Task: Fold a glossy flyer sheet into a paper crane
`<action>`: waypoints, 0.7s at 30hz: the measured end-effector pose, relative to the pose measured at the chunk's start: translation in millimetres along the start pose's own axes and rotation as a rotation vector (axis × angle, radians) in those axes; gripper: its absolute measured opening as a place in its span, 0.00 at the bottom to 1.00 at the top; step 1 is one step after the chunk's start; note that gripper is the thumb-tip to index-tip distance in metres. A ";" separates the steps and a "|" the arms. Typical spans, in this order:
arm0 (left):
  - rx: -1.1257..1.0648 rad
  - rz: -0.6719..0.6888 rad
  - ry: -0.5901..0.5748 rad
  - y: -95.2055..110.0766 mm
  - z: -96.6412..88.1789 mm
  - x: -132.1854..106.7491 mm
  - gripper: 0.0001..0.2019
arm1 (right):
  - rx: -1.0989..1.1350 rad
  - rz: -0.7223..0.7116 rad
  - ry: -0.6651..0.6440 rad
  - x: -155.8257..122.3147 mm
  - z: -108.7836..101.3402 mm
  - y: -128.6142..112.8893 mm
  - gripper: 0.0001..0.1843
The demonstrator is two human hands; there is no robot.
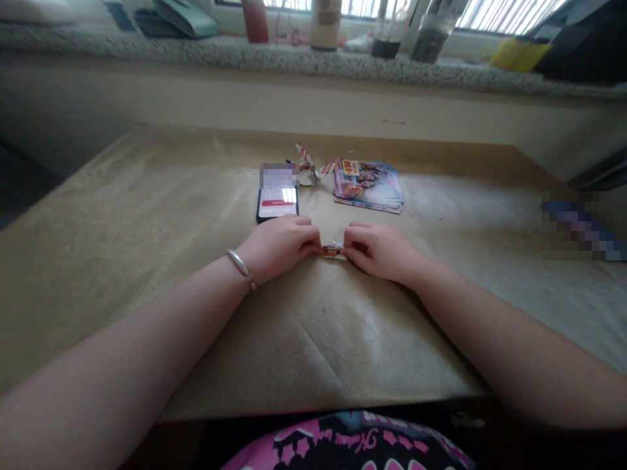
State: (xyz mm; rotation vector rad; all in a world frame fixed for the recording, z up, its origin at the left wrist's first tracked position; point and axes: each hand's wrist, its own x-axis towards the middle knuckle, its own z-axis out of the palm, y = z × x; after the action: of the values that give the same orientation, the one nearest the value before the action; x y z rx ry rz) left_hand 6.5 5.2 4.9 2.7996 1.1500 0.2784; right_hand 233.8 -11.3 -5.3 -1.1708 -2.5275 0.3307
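Note:
My left hand (279, 245) and my right hand (379, 249) rest close together on the brown paper-covered table (147, 215). Both have their fingers curled and pinch the two ends of a small folded piece of printed paper (332, 250) lying between them. A silver bracelet (240, 264) circles my left wrist. Just beyond my left hand lies a phone (277, 199) with a lit screen. Behind my right hand sits a stack of colourful printed sheets (369, 185), and a folded paper figure (309, 166) stands between the phone and the stack.
A speckled stone ledge (294, 59) runs along the back, holding bottles, jars, a teal item and a yellow object under a window. A blurred blue thing (582, 225) lies at the table's right side. My patterned pink clothing (353, 444) shows at the near edge.

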 end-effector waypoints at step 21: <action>-0.180 0.163 0.114 5.7 6.0 -4.0 0.07 | 0.268 0.191 0.100 1.3 4.0 -2.1 0.10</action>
State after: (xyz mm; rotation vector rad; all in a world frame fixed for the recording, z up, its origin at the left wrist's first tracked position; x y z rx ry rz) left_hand 8.9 -1.8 -0.6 2.7501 0.8689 0.5330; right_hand 230.0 -12.0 -7.9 -1.2867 -2.2085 0.6210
